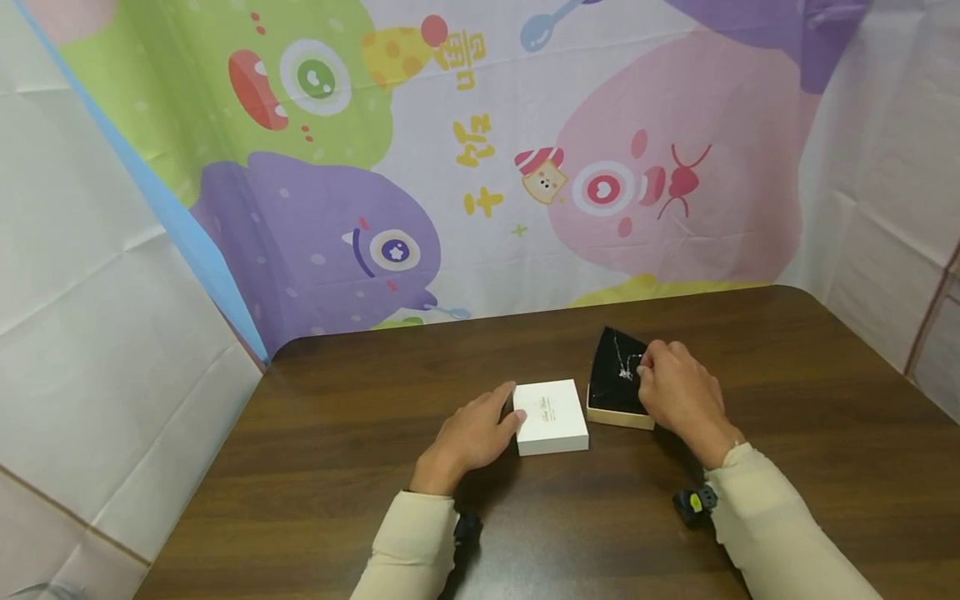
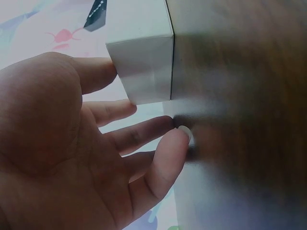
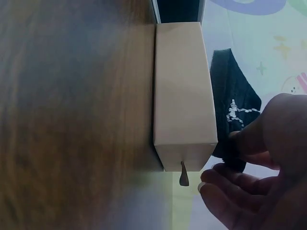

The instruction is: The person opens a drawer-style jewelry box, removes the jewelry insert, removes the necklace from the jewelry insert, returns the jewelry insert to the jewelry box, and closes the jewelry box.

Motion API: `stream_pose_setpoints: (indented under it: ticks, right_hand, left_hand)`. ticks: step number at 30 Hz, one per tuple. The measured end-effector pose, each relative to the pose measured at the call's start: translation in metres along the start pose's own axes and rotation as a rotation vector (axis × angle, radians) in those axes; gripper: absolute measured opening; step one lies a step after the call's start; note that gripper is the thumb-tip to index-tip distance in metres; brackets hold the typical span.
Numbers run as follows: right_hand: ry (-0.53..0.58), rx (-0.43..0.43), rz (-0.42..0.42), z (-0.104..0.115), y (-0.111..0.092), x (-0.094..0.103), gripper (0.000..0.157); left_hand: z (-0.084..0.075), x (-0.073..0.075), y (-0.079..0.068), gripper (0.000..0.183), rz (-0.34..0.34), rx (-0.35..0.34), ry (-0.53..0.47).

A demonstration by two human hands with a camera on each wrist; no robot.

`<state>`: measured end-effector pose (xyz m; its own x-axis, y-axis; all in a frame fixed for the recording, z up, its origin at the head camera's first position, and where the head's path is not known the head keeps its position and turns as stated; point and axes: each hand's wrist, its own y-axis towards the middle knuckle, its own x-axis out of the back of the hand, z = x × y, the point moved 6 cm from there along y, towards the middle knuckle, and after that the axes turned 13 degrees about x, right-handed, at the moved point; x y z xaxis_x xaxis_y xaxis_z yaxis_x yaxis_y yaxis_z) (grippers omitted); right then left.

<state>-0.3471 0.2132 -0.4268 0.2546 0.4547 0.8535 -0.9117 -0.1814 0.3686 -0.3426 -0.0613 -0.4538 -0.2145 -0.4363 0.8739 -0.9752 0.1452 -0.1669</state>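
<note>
My left hand (image 1: pixel 474 429) rests beside a white box sleeve (image 1: pixel 551 417), its fingers loosely spread and thumb and forefinger touching the sleeve's left edge. Small printed lettering marks the top of the sleeve. To its right lies a beige drawer box (image 3: pixel 186 86) with a small brown pull tab (image 3: pixel 183 176) on its end. A black insert pad (image 1: pixel 611 379) stands tilted up out of the drawer, carrying a silver necklace (image 1: pixel 625 367) with a small pendant. My right hand (image 1: pixel 682 396) pinches the pad's right edge between thumb and fingers.
Both boxes sit on a brown wooden table (image 1: pixel 337 500). A cloth (image 1: pixel 495 275) with cartoon monsters hangs behind the table's far edge. Pale panels (image 1: pixel 97 317) stand on both sides. In the right wrist view, the sleeve's dark opening (image 3: pixel 180 10) faces the drawer.
</note>
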Motion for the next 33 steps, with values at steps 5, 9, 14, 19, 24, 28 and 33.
stream_pose_setpoints:
  ticks: [5,9,14,19,24,28,33]
  right_hand:
    - [0.009,-0.004,-0.038,0.0007,0.0007,0.0022,0.015]
    - [0.018,0.004,-0.074,0.0015,0.0007,0.0041,0.013]
    - [0.032,0.028,-0.125,0.0032,-0.0001,0.0057,0.009]
    - [0.039,0.053,-0.164,0.0051,-0.0004,0.0063,0.006]
    - [0.045,0.054,-0.172,0.0055,-0.0001,0.0058,0.005]
    - [0.061,0.068,-0.187,0.0063,0.0001,0.0054,0.005]
    - [0.072,0.089,-0.211,0.0081,0.0007,0.0063,0.005]
  left_hand:
    - [-0.0005,0.0003,-0.0001,0.059,-0.003,-0.004,0.000]
    - [-0.0005,0.0000,0.0003,0.059,-0.006,-0.004,0.009]
    - [-0.0001,-0.0006,0.0002,0.059,-0.005,-0.006,0.018]
    - [-0.0003,-0.0008,0.0004,0.058,-0.003,-0.011,0.019]
    - [-0.0008,-0.0001,0.0001,0.059,-0.001,-0.004,0.017]
    - [-0.0003,0.0001,-0.0006,0.060,0.006,0.008,0.007]
    - [-0.0006,0.0006,-0.0007,0.060,0.007,0.005,-0.001]
